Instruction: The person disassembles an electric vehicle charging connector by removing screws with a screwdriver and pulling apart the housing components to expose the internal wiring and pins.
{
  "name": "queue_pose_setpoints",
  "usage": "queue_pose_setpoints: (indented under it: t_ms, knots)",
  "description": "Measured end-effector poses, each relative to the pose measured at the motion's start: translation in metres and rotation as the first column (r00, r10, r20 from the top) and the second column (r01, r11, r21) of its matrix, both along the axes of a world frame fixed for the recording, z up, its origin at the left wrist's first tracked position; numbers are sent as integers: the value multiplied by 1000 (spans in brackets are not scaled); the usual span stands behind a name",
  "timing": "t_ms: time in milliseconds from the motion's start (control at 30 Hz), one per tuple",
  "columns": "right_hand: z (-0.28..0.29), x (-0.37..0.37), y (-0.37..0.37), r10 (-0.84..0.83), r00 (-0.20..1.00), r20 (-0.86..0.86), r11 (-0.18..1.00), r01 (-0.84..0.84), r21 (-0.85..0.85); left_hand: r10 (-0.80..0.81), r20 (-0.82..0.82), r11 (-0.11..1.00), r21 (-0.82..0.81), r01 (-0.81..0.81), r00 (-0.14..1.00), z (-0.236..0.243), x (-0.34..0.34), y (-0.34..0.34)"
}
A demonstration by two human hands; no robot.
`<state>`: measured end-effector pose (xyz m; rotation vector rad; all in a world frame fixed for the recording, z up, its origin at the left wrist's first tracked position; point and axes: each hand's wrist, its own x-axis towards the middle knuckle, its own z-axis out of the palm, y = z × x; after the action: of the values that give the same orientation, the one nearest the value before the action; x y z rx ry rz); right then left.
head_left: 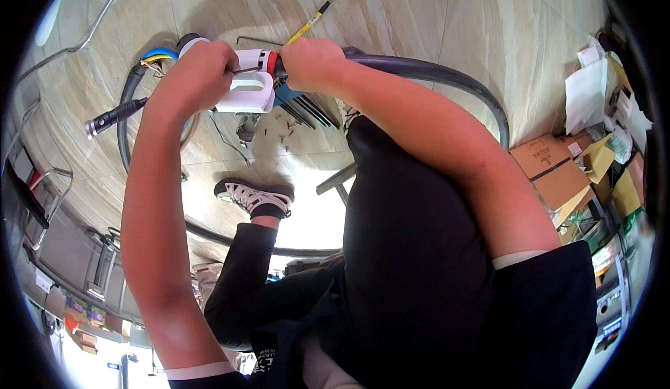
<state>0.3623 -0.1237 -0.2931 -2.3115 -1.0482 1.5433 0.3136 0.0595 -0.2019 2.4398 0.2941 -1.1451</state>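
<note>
My left hand [206,75] is closed on a white plastic connector housing [244,97] with a loop handle. My right hand [307,64] is wrapped round its red-ringed end [272,62], where the thick black cable [440,75] joins; the fingertips are partly hidden. Left of them lie blue and yellow wires [158,56] and a black cylinder [105,122] like a torch. A yellow-handled tool [309,24] and a bent hex key [255,40] lie beyond my hands. Below are a blue holder of black hex keys [289,97] and several small screws [286,137] on the floor.
I am low over a tiled floor [488,12], my shoe [251,195] below the tools. Cardboard boxes [541,151] and papers [586,89] are piled at the right. Metal frames [49,179] stand at the left, and a loose grey cable [84,43] runs along the upper left.
</note>
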Motion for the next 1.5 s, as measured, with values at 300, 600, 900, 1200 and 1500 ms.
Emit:
queue_pose_setpoints:
  t_ms: [300, 600, 900, 1200, 1500]
  knots:
    - [-2, 3, 3, -14, 1000, -7, 1000, 14, -26, -69, 38, 983, 173, 62, 997, 12, 2, -25]
    - [-37, 53, -3, 9, 908, -418, 998, -37, -58, 249, 353, 965, -14, -261, 902, 59, -19, -16]
    - [-34, 63, -7, -143, 944, -298, 938, 225, 263, 770, 153, 635, -286, -718, 620, 15, -106, -36]
    - [-34, 67, -3, -98, 969, -226, 961, 151, 231, 663, 397, 744, -250, -620, 635, -31, -94, -61]
    - [-38, 68, -7, -76, 965, -250, 928, 160, 335, 552, 478, 818, -151, -556, 683, -41, -84, -62]
